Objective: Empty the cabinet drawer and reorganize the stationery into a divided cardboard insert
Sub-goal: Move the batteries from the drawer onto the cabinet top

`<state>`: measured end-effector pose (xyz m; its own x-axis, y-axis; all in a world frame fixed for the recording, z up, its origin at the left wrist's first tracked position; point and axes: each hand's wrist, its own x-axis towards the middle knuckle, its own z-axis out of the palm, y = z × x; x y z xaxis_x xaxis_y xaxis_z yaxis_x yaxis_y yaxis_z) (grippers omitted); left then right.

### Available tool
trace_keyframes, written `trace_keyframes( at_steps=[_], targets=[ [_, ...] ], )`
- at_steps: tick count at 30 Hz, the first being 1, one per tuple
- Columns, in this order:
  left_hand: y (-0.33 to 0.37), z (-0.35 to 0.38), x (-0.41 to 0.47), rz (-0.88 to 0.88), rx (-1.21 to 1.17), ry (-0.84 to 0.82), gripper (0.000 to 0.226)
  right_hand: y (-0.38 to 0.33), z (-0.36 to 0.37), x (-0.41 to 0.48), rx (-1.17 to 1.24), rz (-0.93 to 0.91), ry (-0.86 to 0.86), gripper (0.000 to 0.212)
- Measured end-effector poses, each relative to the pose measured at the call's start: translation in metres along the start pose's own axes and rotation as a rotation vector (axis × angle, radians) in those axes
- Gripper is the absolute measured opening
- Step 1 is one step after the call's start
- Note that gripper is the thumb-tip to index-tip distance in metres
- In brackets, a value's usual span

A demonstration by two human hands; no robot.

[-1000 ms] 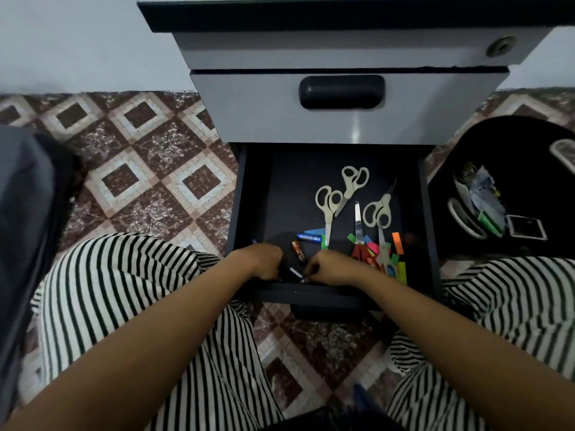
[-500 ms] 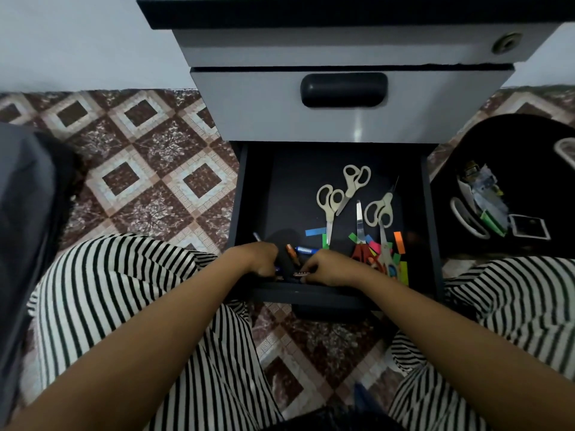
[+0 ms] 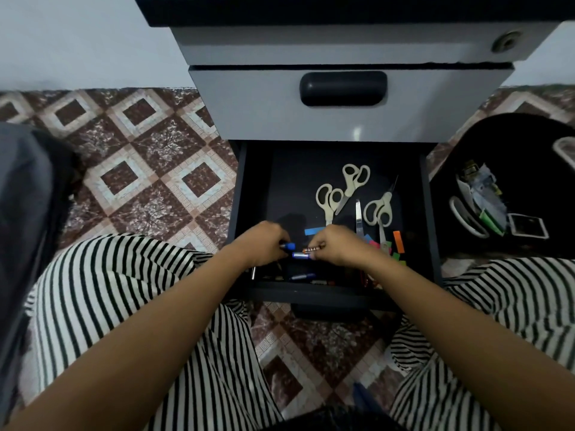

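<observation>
The open black drawer [image 3: 245,194] of the grey cabinet holds three cream-handled scissors [image 3: 329,199], coloured paper tabs [image 3: 397,241] and small batteries [image 3: 300,277] along its front wall. My left hand [image 3: 263,244] is raised over the front of the drawer and grips a blue-tipped battery [image 3: 289,246]. My right hand [image 3: 334,246] is close beside it, pinching an orange battery [image 3: 313,249] and a blue one [image 3: 300,255]. The two hands almost touch. No cardboard insert is in view.
A second grey drawer [image 3: 264,107] with a black handle is closed above. A black container [image 3: 529,144] with tape rolls and papers stands on the patterned floor at right. My striped trouser legs flank the drawer. A dark grey object lies at far left.
Both hands have lifted from the drawer's front floor and come together, now carrying batteries. More batteries show along the front wall where the hands were.
</observation>
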<state>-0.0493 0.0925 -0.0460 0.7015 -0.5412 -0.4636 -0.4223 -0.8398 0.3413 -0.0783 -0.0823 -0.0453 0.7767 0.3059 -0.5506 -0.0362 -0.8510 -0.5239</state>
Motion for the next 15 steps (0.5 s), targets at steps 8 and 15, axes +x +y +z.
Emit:
trace_keyframes(
  at_steps=[8, 15],
  targets=[
    [-0.005, 0.012, -0.005, 0.057, 0.138, -0.163, 0.027, 0.008, 0.029, -0.002, -0.056, -0.039, -0.031, 0.016],
    [-0.005, 0.016, -0.003, 0.088, 0.208, -0.217, 0.025, 0.006, 0.036, 0.003, -0.171, -0.106, -0.055, 0.018]
  ],
)
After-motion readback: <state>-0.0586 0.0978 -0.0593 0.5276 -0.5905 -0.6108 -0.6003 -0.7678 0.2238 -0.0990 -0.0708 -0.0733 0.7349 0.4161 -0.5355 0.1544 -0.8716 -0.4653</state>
